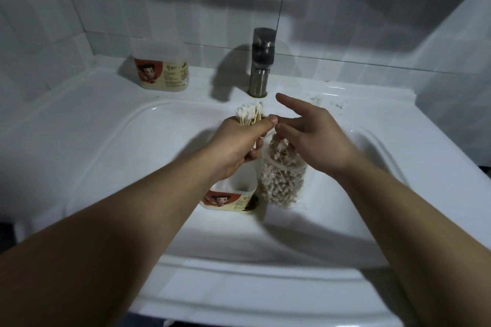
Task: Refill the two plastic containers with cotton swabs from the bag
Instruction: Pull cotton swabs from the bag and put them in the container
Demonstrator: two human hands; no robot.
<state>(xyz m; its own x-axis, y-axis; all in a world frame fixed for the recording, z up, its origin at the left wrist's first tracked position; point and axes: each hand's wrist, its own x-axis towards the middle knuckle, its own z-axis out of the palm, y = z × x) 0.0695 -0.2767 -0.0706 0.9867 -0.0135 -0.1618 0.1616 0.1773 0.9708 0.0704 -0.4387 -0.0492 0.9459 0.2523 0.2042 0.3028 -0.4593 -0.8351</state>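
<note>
Two tubs: open container [231, 196] in the sink [132, 154], 6 o'clock of left hand [236, 141] clenching a swab bundle [249, 114] for loading, second container [162, 71] on bench [106, 82] at 10 o'clock; right hand [316, 135], fingers [289, 131] released, steadies the bag [283, 180].

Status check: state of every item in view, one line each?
bag: upright in sink, open, mostly full
left hand: grips swab bunch
right hand: fingers spread, tips at bag mouth
near container: in sink, lid off
far container: on counter, lid on
faucet: off
</note>
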